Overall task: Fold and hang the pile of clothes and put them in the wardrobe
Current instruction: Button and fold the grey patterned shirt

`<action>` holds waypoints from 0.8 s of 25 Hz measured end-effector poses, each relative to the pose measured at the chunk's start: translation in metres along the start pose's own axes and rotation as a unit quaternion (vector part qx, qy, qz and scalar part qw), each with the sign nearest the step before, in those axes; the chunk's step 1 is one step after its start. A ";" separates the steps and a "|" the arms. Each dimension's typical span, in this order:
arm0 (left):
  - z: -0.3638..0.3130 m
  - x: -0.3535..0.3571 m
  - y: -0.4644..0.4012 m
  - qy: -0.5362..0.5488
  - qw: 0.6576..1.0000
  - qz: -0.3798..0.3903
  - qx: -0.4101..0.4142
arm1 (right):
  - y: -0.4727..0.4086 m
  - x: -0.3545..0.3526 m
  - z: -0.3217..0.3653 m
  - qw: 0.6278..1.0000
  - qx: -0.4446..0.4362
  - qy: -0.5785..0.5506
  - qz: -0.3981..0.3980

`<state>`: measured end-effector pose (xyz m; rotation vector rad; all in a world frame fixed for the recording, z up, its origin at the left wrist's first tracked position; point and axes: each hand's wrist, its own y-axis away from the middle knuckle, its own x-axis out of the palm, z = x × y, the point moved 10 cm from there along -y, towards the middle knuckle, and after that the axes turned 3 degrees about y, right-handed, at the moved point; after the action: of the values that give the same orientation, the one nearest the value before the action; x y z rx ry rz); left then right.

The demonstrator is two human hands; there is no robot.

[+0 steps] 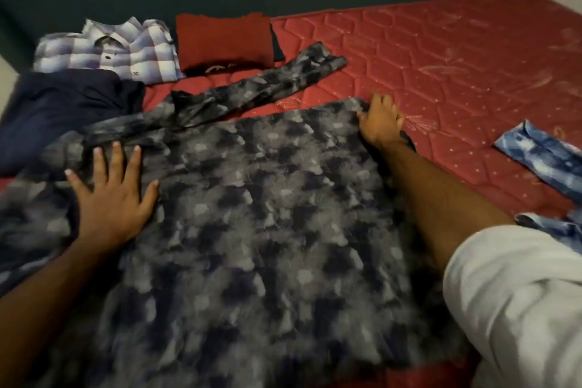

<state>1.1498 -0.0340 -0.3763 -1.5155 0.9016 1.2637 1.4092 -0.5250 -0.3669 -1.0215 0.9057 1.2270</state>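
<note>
On bed (441, 50): left hand (110, 195) flat, pressing grey shirt (252, 214); right hand (379, 123) pinching far corner; sleeve (267, 82) trailing toward 1 o'clock.

Single head-worn view, looking forward and down, close over the mattress (441, 50), edges somewhat blurred

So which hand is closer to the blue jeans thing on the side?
The right hand. It grips the far corner of the grey patterned shirt, with bare mattress between it and the blue denim. The left hand presses the shirt's opposite side.
</note>
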 end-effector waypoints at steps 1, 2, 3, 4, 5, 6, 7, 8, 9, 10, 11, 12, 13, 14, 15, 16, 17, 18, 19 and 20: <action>-0.006 -0.008 0.002 -0.013 1.000 0.018 0.014 | 0.019 -0.009 0.008 1.000 -0.029 -0.001 0.009; -0.019 -0.017 0.008 -0.022 0.998 0.038 0.045 | 0.048 -0.017 0.023 0.995 -0.093 0.003 0.023; -0.034 -0.024 0.022 -0.022 0.994 0.059 0.086 | 0.088 -0.020 0.040 0.982 -0.183 0.011 0.051; -0.052 -0.032 0.045 -0.011 0.989 0.074 0.128 | 0.136 -0.022 0.055 0.958 -0.269 0.009 0.096; -0.070 -0.040 0.073 -0.002 0.982 0.080 0.169 | 0.189 -0.024 0.064 0.929 -0.337 0.006 0.154; -0.086 -0.051 0.110 0.001 0.975 0.081 0.208 | 0.243 -0.027 0.067 0.900 -0.382 0.003 0.210; -0.102 -0.059 0.147 0.001 0.965 0.087 0.247 | 0.288 -0.032 0.065 0.874 -0.411 0.002 0.258; -0.111 -0.063 0.184 0.006 0.956 0.103 0.275 | 0.325 -0.036 0.059 0.854 -0.431 0.011 0.291; -0.114 -0.064 0.219 0.012 0.949 0.122 0.290 | 0.354 -0.039 0.049 0.839 -0.448 0.037 0.307; -0.111 -0.066 0.250 0.011 0.945 0.143 0.294 | 0.373 -0.039 0.037 0.829 -0.463 0.077 0.306; -0.104 -0.067 0.279 0.003 0.943 0.157 0.294 | 0.385 -0.042 0.025 0.821 -0.471 0.115 0.302; -0.100 -0.068 0.303 -0.006 0.940 0.169 0.295 | 0.386 -0.043 0.010 0.818 -0.468 0.149 0.300; -0.098 -0.072 0.323 -0.015 0.939 0.178 0.295 | 0.385 -0.045 -0.006 0.817 -0.460 0.182 0.297; -0.096 -0.078 0.339 -0.021 0.938 0.182 0.296 | 0.382 -0.048 -0.019 0.818 -0.449 0.211 0.291; -0.095 -0.085 0.346 -0.031 0.941 0.175 0.287 | 0.379 -0.052 -0.030 0.821 -0.444 0.228 0.277; -0.092 -0.093 0.346 -0.056 0.948 0.171 0.263 | 0.376 -0.058 -0.037 0.828 -0.439 0.237 0.257; -0.086 -0.096 0.341 -0.083 0.954 0.175 0.229 | 0.373 -0.063 -0.042 0.838 -0.428 0.238 0.243; -0.083 -0.102 0.336 -0.096 0.957 0.180 0.205 | 0.370 -0.068 -0.047 0.848 -0.407 0.239 0.240; -0.084 -0.106 0.334 -0.103 0.957 0.183 0.202 | 0.368 -0.070 -0.051 0.857 -0.382 0.246 0.244; -0.085 -0.107 0.334 -0.115 0.951 0.197 0.210 | 0.367 -0.070 -0.055 0.856 -0.365 0.262 0.255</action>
<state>0.8413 -0.2160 -0.3352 -0.8595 1.2627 1.3820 1.0355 -0.5818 -0.3623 -1.8668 1.2084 1.8604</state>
